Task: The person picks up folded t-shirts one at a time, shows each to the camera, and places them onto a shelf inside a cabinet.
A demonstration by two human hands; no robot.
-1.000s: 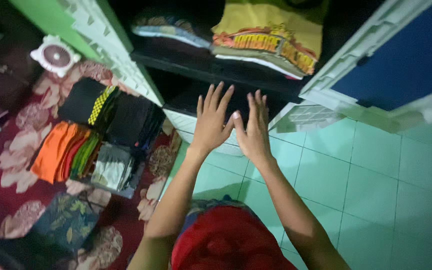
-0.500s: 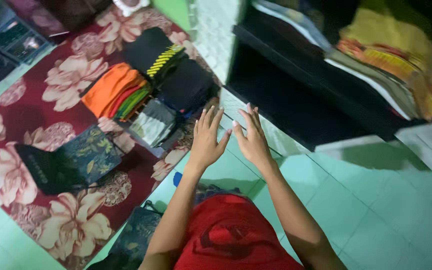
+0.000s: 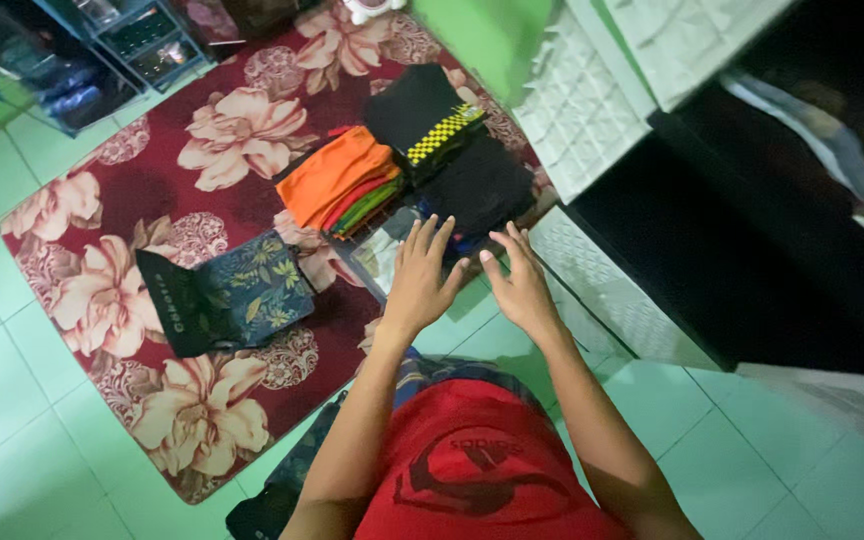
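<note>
Head view: both hands have swung away from the dark cupboard shelf [image 3: 752, 270], now to their right, toward the folded clothes on the red flowered rug [image 3: 122, 200]. The left hand [image 3: 420, 275] and right hand [image 3: 520, 282] hover empty, fingers spread, side by side, just short of the stacks. Ahead of the fingertips lie three piles: an orange-topped stack [image 3: 337, 178], a black stack with a yellow checked band [image 3: 422, 115], and a dark stack [image 3: 482, 188]. Left of the left hand lies one leaf-print blue piece [image 3: 252, 290].
</note>
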